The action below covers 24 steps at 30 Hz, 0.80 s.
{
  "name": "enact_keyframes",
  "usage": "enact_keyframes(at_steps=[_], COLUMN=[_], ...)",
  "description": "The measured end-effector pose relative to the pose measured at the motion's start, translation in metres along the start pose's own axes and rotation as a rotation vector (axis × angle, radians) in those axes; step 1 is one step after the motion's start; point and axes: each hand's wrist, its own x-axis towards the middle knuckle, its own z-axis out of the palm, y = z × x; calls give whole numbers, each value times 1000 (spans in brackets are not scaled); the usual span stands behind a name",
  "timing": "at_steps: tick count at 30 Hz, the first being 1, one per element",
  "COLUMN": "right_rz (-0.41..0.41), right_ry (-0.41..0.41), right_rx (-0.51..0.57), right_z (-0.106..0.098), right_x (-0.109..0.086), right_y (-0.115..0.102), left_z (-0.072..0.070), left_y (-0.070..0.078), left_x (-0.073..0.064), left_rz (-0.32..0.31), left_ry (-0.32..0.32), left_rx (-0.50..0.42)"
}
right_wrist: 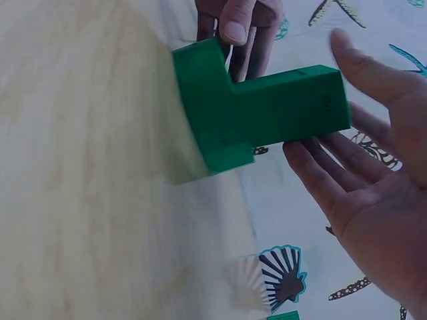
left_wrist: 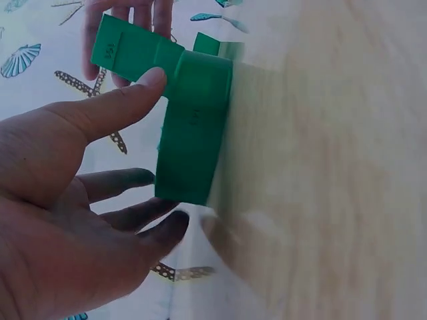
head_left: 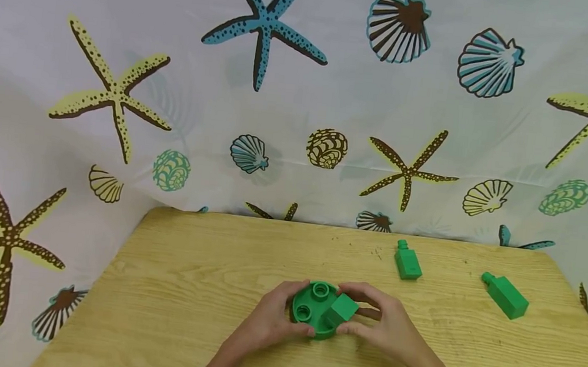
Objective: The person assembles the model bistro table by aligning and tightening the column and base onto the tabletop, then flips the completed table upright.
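A round green base [head_left: 318,305] with raised threaded sockets sits at the table's near middle. A green rectangular block [head_left: 344,308] stands upright in it on the right. My left hand [head_left: 273,316] grips the base from the left, thumb at the front and fingers round the back. Beside the block is my right hand [head_left: 389,322], its fingers spread around it. In the right wrist view the thumb is off the block [right_wrist: 293,107], while fingertips [right_wrist: 293,150] rest against its far side. The block's lower end is hidden inside the base.
Two more green blocks with threaded necks lie on the wooden table [head_left: 200,269]: one block [head_left: 408,262] behind my right hand, another block [head_left: 507,295] farther right. A white cloth [head_left: 301,107] printed with starfish and shells hangs behind the table and along its sides.
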Motion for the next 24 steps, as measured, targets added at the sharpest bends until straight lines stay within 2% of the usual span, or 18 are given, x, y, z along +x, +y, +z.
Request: enact_keyframes(at_steps=[4, 6, 9, 12, 17, 20, 24], right_rz=[-8, -5, 3, 24, 126, 202, 287], right_ry=[63, 117, 221, 361, 560, 612, 631], right_rx=[55, 41, -30, -99, -235, -325, -407], right_z=[-8, -13, -21, -31, -47, -55, -63], right_x=[-2, -2, -2, -2, 0, 2, 5], right_y=[-4, -4, -2, 4, 18, 27, 40], left_z=[3, 5, 9, 17, 32, 41, 48], left_y=[11, 18, 27, 34, 42, 44, 48], left_x=[-2, -4, -6, -5, -2, -3, -5], left_rz=[4, 19, 52, 95, 157, 162, 139], left_ry=[52, 76, 102, 120, 186, 243, 297], left_rx=[80, 93, 77, 24, -39, -36, -56])
